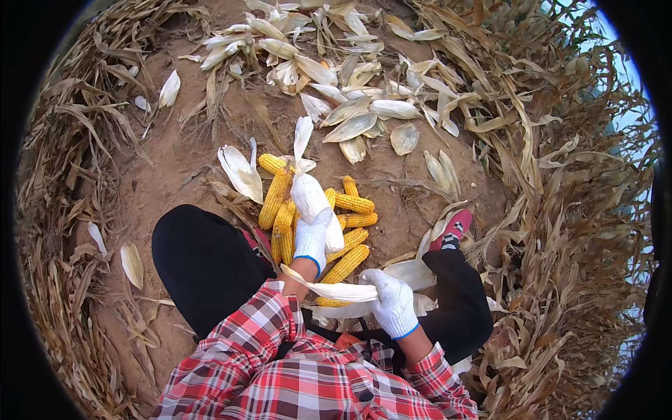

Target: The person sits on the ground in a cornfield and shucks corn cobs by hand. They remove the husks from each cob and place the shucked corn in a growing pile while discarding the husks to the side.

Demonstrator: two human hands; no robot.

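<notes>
The husk-wrapped ear (306, 192) is at the middle of the frame, directly under your left hand (313, 236), which is far nearer to it than your right hand (393, 302), lower and to the right. Its long axis runs steeply, from its tied-looking husk tail at the upper end down and slightly rightward to its blunt end beside your left palm. Your left fingers seem curled around its lower half, though the glove hides their tips. Your right fingers are pressed together on the end of a pale husk strip (343, 291), which stretches leftward across your left wrist. The ear looks plump, smooth and off-white, with no kernels showing; bare yellow cobs (348, 264) lie around it, and loose dry husks (350, 127) lie scattered toward the upper centre.
</notes>
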